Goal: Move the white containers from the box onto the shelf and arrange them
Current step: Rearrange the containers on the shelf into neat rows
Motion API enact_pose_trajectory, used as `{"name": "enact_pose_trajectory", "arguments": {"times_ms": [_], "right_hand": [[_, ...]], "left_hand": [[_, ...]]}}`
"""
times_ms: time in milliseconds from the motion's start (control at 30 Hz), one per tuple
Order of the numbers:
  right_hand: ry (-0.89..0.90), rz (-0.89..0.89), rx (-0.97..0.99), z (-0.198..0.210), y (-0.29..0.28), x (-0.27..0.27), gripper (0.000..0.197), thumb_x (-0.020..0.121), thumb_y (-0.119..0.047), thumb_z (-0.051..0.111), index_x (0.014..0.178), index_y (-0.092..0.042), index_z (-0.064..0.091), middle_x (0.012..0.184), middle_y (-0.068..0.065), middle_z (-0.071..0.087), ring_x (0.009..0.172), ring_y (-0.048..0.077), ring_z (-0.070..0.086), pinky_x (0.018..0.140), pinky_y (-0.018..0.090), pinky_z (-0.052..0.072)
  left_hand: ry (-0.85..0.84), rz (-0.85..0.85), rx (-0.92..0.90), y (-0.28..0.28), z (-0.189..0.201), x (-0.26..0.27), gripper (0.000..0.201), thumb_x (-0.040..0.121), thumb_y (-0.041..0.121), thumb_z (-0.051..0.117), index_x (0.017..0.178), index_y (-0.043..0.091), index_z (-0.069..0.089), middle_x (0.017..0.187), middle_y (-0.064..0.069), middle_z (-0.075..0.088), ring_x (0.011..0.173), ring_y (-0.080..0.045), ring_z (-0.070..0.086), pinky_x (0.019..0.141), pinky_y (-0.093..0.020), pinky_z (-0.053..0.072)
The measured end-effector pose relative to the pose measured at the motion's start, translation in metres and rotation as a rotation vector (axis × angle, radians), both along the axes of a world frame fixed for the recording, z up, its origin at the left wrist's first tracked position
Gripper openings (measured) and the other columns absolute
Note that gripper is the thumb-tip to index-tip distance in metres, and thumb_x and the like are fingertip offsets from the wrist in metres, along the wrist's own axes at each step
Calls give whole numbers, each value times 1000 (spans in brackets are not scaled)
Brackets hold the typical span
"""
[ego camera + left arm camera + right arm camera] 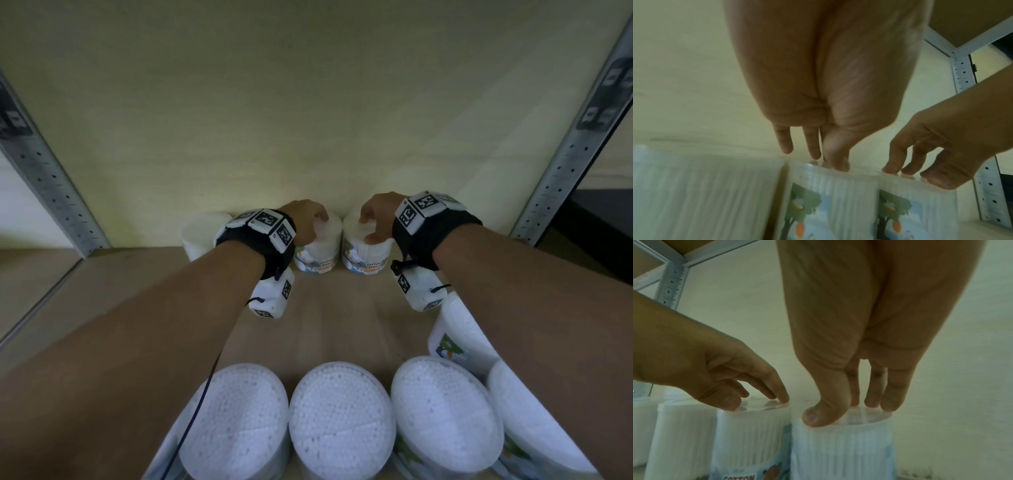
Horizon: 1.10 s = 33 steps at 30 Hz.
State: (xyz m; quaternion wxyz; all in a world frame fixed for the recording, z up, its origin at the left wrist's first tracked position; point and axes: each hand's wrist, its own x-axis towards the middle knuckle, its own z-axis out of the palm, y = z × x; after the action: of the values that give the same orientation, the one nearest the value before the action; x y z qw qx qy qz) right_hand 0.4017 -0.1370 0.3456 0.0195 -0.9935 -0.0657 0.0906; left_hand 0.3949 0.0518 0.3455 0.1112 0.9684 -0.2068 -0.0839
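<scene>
The wooden shelf (325,325) runs between two perforated metal uprights (48,178). At its back, a plain white container (200,236) stands at the left, and two labelled containers (320,253) stand side by side next to it. A front row of containers (340,414) stands along the near edge, with a fifth container (459,332) just behind on the right.

Dim, greenish light. Wide-angle distortion tilts the grey perforated metal upright (565,154) at two o'clock. Wrist views look smeared.

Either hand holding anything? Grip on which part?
No clear grip. Back row: left hand rests fingertips on the lid of the middle container; right hand on the lid of the right container, thumb at its near rim. Neither is lifted.
</scene>
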Motion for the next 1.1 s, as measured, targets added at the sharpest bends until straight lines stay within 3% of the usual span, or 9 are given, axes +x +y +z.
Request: {"name": "enact_pose_trajectory", "arguments": {"times_ms": [133,233,300,367,667,1000,1100], "right_hand": [[3,0,0,1,1,-2,56,80,-28,73,130,-10,54,135,9,54,119,28,56,95,32,43],[7,-4,-3,2,2,-3,56,80,-28,73,130,-11,54,135,9,54,118,28,56,95,32,44],[4,-6,-5,2,2,-4,57,80,-30,73,130,-12,54,135,8,55,118,28,57,96,33,45],[-2,-5,-8,2,2,-4,58,80,-32,73,131,-12,54,134,8,55,118,28,57,95,33,45],[-13,-5,-10,4,5,-7,54,80,-28,73,128,-10,56,130,9,58,113,29,59,91,32,46],[-22,-68,-12,14,12,-22,53,75,-22,79,123,-10,61,128,11,60,118,29,58,85,28,43],[-4,-76,-10,19,17,-33,55,73,-22,81,123,-10,62,128,13,60,119,29,58,89,30,46]], "left_hand": [[12,-17,-19,2,0,-1,54,89,-6,46,137,19,47,150,-9,37,136,-27,39,106,-34,37],[-54,29,-33,-1,-4,-1,42,94,18,53,136,13,48,144,-12,39,132,-30,41,106,-38,39],[-102,66,-6,-4,-8,-1,49,93,35,55,135,11,48,142,-14,39,131,-32,39,106,-41,39],[-115,73,21,-6,-10,0,53,92,40,55,134,9,48,140,-15,40,130,-32,40,106,-40,39],[-92,15,-75,1,-8,2,45,88,28,64,130,13,56,136,-12,48,123,-29,50,99,-34,41],[-62,-70,53,-6,5,-4,45,84,31,69,122,10,58,129,-11,53,115,-29,54,98,-35,43],[-55,-103,100,-5,9,-13,45,81,35,71,119,12,58,126,-9,54,112,-29,54,95,-35,44]]}}
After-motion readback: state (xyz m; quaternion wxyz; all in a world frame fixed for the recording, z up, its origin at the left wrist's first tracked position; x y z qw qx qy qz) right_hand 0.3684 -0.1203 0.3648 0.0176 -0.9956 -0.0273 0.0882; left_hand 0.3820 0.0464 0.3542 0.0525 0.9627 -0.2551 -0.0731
